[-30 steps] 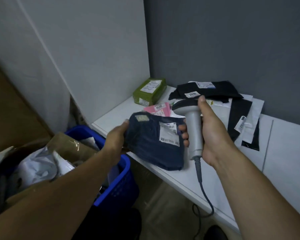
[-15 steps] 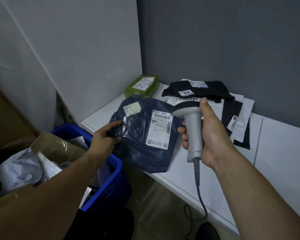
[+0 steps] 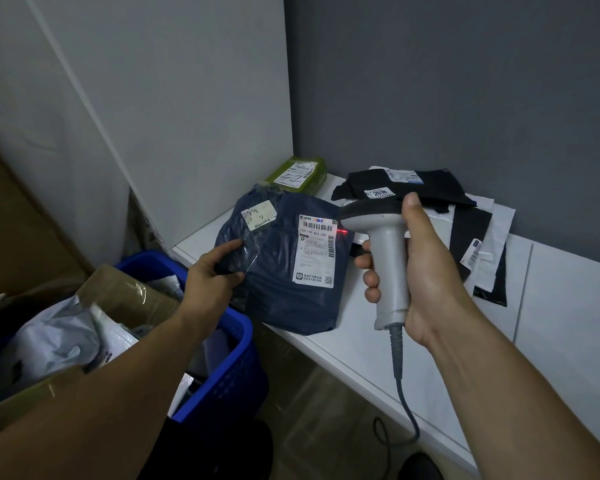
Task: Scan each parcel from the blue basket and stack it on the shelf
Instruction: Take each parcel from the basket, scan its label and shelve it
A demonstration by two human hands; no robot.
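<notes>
My left hand (image 3: 211, 276) grips the left edge of a dark blue parcel bag (image 3: 284, 299), tilted up over the white shelf (image 3: 378, 344) edge with its white label facing me. My right hand (image 3: 420, 271) holds a grey barcode scanner (image 3: 385, 258) by its handle, the head aimed left at the label. A red light line lies across the barcode at the label's top. The blue basket (image 3: 236, 368) stands below my left arm, full of grey and white bags and a cardboard box.
On the shelf behind lie a green parcel (image 3: 300, 174), black parcel bags (image 3: 406, 187) and white and black mailers (image 3: 482, 244) near the grey back wall. The scanner's cable (image 3: 400, 403) hangs below the shelf edge. A white side panel rises at left.
The blue parcel has been raised and tilted so its label faces me. The scanner head now points at the barcode, and a red light shows there.
</notes>
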